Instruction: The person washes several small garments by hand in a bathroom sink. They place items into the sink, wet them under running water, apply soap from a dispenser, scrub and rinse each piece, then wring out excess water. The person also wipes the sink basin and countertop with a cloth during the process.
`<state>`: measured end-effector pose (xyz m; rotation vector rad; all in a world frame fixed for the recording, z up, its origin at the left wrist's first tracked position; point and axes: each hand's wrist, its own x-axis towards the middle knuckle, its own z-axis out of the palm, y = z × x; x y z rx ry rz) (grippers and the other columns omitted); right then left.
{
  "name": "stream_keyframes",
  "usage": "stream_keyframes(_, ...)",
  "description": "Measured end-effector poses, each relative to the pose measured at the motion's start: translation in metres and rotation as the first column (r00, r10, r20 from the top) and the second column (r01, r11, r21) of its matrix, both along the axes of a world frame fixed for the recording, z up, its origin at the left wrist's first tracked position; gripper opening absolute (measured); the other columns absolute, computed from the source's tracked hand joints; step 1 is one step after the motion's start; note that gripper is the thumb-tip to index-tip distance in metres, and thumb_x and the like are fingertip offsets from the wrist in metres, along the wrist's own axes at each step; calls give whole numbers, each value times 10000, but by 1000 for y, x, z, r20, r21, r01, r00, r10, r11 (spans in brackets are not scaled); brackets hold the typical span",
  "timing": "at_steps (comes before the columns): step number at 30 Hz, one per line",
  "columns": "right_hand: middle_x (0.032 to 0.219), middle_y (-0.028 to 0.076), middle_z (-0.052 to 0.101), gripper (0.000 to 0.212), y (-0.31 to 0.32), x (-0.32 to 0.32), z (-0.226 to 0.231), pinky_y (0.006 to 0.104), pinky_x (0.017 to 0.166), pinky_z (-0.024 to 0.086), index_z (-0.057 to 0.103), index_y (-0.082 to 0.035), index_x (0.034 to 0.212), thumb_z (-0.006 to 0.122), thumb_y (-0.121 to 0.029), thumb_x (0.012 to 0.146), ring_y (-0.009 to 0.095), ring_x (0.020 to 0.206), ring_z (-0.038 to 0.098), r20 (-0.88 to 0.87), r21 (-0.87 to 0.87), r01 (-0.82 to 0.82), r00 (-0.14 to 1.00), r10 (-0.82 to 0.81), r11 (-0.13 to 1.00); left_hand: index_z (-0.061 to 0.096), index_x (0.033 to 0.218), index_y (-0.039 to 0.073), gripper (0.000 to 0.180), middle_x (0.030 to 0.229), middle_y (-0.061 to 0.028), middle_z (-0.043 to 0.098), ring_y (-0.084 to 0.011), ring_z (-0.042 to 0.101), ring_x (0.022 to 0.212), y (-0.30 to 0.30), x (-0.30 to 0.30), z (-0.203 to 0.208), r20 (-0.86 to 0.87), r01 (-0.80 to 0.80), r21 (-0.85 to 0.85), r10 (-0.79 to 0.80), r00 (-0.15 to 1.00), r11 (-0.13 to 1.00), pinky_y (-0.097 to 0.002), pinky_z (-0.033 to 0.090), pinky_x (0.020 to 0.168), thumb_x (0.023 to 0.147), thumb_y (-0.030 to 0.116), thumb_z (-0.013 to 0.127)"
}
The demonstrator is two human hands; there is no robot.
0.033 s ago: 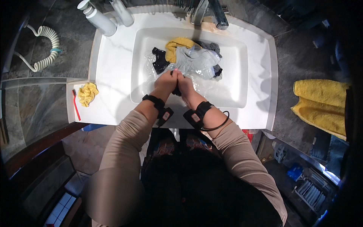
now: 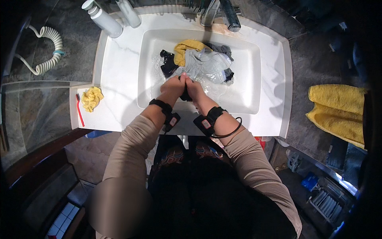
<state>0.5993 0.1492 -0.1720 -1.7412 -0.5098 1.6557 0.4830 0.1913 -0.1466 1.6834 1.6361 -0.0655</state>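
Observation:
Over the near part of the white sink [image 2: 250, 89], my left hand [image 2: 172, 85] and my right hand [image 2: 194, 89] are pressed together. Both are closed round a small piece of black cloth [image 2: 185, 96], most of it hidden by the fingers. Just beyond the hands lies a pile of wet laundry: a light grey garment [image 2: 199, 61] on top, a yellow cloth [image 2: 180, 53] partly under it, a black lacy garment [image 2: 168, 65] at the left, and a dark grey cloth [image 2: 223, 49] behind. Water with bubbles surrounds the pile.
A faucet [image 2: 230, 18] stands behind the sink. Two white bottles, one a pump bottle [image 2: 105, 24], are at the back left. On the left counter lie a crumpled yellow cloth [image 2: 92, 99] and a red toothbrush [image 2: 80, 111]. A yellow towel [image 2: 336, 109] hangs at the right.
My hands have shifted very slightly, and a little more of the black cloth shows between them. The laundry pile stays in place.

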Motion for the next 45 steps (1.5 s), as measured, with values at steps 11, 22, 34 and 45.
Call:
stream_keyframes(11,956,237,646,347,-4,26,-48,435,749,505,593,-10,1084,579,-164,773,372,912,627,534,117,-384,802,268,916,438,1340,127,518,1496,-147,225,-407,372,1270,-32,8,-60,-5,-96,174,99,995,980,-460,361,1000,882,364,496)
stream_keyframes(22,998,93,620,450,20,5,29,393,811,487,555,-77,1051,348,-467,963,255,907,598,-708,-130,356,620,-338,925,534,1159,9,503,1176,-235,506,-374,504,1096,-30,31,28,443,-370,285,221,869,884,-424,403,946,853,402,605)
stream_keyframes(34,681,38,579,406,4,-5,30,304,503,461,593,-96,853,456,-473,915,213,554,557,-419,-70,127,896,-145,989,631,1065,88,438,942,-162,660,-354,631,864,-11,5,26,327,-215,95,173,929,972,-426,469,825,893,462,483)
stream_keyframes(45,937,264,643,294,-5,21,-43,419,761,502,607,7,1056,597,-181,830,385,899,629,736,24,-494,597,318,869,262,1447,182,667,1507,-126,158,-365,204,1364,-27,0,-23,-278,65,-4,-63,959,998,-432,256,1083,872,374,539)
